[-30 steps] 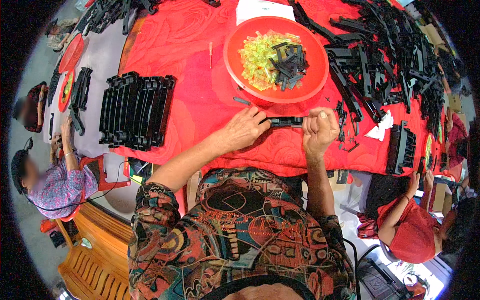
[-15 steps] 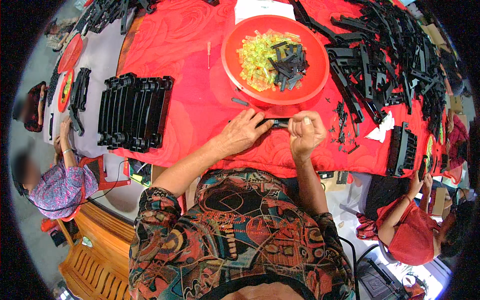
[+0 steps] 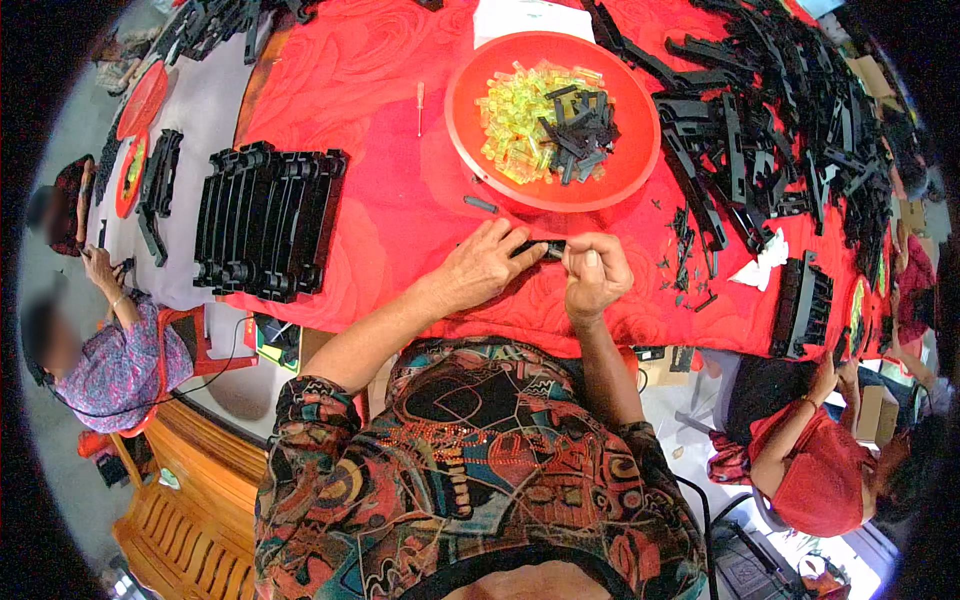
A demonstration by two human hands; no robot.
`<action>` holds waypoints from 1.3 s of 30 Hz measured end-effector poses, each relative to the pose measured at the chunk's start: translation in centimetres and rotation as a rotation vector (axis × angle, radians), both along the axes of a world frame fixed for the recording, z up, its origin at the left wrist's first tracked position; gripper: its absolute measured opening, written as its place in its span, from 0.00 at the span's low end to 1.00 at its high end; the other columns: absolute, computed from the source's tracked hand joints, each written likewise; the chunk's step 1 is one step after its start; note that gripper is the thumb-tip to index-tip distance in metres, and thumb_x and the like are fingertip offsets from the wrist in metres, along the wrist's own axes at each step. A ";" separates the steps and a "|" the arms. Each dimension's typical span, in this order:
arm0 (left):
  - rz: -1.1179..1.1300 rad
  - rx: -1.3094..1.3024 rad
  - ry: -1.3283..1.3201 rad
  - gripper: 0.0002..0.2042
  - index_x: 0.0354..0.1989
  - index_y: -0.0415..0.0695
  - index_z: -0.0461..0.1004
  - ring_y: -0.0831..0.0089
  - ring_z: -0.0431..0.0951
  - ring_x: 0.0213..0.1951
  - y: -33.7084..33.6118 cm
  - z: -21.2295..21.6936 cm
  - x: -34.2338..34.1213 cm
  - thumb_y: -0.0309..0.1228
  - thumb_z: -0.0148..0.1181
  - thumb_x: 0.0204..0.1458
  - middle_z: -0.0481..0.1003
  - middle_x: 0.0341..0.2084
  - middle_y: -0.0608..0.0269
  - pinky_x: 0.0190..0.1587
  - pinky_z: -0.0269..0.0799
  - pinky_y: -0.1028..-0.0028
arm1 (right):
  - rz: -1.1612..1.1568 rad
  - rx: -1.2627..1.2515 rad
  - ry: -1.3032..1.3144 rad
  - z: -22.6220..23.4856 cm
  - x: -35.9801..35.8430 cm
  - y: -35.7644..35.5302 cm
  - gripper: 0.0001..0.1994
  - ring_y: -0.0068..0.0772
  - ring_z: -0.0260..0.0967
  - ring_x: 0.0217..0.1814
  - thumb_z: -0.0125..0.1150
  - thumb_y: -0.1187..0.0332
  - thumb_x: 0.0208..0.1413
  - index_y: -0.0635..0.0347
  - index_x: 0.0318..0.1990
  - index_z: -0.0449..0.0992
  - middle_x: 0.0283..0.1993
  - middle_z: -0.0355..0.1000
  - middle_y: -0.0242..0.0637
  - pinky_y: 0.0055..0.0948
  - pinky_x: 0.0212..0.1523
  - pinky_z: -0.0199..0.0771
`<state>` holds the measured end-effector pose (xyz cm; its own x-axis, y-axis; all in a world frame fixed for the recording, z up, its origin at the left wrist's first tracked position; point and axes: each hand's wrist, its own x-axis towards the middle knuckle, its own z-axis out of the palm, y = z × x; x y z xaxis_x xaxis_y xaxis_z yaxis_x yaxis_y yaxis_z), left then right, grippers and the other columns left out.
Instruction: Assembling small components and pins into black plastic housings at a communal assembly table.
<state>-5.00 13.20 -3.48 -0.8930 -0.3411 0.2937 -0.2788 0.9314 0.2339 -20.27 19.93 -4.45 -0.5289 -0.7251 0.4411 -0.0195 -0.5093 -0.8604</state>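
Note:
A slim black plastic part (image 3: 545, 250) lies low over the red cloth, just in front of the red plate. My left hand (image 3: 482, 266) is closed on it, thumb and fingers pressing it from the left; much of its length is hidden underneath. At the part's right end my right hand (image 3: 598, 278) is curled into a fist with the thumb on top. Whatever that fist may grip is hidden. Beyond my left hand rests a small dark grey piece (image 3: 481, 204). The red plate (image 3: 634, 165) holds clear yellow pieces (image 3: 508, 115) and small black strips (image 3: 580, 135).
Neatly lined-up black parts (image 3: 268, 222) sit to the left. A large heap of long black parts (image 3: 740, 140) covers the right, with small black scraps (image 3: 684, 255) and a crumpled white tissue (image 3: 762, 262) before it. A thin screwdriver (image 3: 420, 108) lies farther back. Co-workers sit at both sides.
My right fist has moved a little left and down, closer to my left hand along the black part. My left hand has stayed nearly in place.

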 end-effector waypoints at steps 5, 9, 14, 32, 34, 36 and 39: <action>0.018 0.010 0.010 0.17 0.46 0.44 0.72 0.64 0.66 0.40 -0.1 -0.1 -0.3 0.32 0.49 0.47 0.66 0.34 0.59 0.43 0.65 0.67 | 0.102 -0.049 -0.347 1.3 0.2 -0.7 0.09 0.15 0.44 0.13 0.45 0.71 0.57 0.71 0.35 0.67 0.14 0.51 0.24 0.21 0.14 0.49; 0.028 0.054 -0.006 0.15 0.44 0.45 0.73 0.64 0.66 0.40 -0.3 0.1 -0.5 0.31 0.49 0.47 0.66 0.32 0.61 0.42 0.65 0.67 | 0.159 -0.059 -0.613 1.3 -0.3 -1.0 0.10 0.14 0.42 0.12 0.42 0.70 0.59 0.69 0.32 0.67 0.13 0.46 0.23 0.20 0.13 0.46; 0.042 0.056 0.017 0.14 0.42 0.46 0.74 0.64 0.65 0.39 -0.4 0.1 -0.4 0.31 0.50 0.47 0.65 0.31 0.61 0.41 0.64 0.66 | 0.123 -0.074 -0.602 2.4 -1.8 -1.5 0.14 0.14 0.38 0.10 0.40 0.67 0.63 0.68 0.30 0.67 0.12 0.43 0.22 0.20 0.11 0.42; 0.051 0.066 -0.044 0.11 0.40 0.50 0.73 0.64 0.65 0.41 -0.2 0.2 -0.7 0.32 0.53 0.46 0.65 0.33 0.61 0.40 0.62 0.65 | 0.082 0.010 -0.428 2.0 -0.6 -2.0 0.12 0.11 0.40 0.11 0.43 0.69 0.62 0.68 0.29 0.67 0.12 0.47 0.22 0.19 0.12 0.42; 0.047 0.071 -0.047 0.11 0.40 0.51 0.73 0.64 0.65 0.41 -0.1 0.2 -0.7 0.32 0.53 0.46 0.65 0.33 0.61 0.40 0.62 0.65 | 0.078 0.014 -0.385 1.9 -0.6 -1.9 0.12 0.11 0.40 0.11 0.43 0.69 0.62 0.68 0.30 0.67 0.12 0.48 0.22 0.19 0.13 0.43; 0.047 0.057 -0.059 0.11 0.40 0.51 0.73 0.64 0.65 0.41 -0.2 0.3 -0.7 0.33 0.54 0.45 0.66 0.33 0.61 0.40 0.62 0.65 | 0.066 0.052 -0.300 1.7 -0.4 -2.1 0.13 0.13 0.39 0.10 0.44 0.68 0.62 0.68 0.30 0.67 0.12 0.47 0.23 0.20 0.11 0.41; 0.047 0.046 -0.052 0.12 0.40 0.51 0.73 0.64 0.65 0.41 -0.2 0.3 -0.7 0.33 0.54 0.45 0.66 0.33 0.61 0.40 0.62 0.65 | 0.085 0.065 -0.277 1.8 -0.5 -2.1 0.13 0.13 0.39 0.10 0.44 0.67 0.62 0.69 0.30 0.67 0.12 0.46 0.23 0.20 0.12 0.42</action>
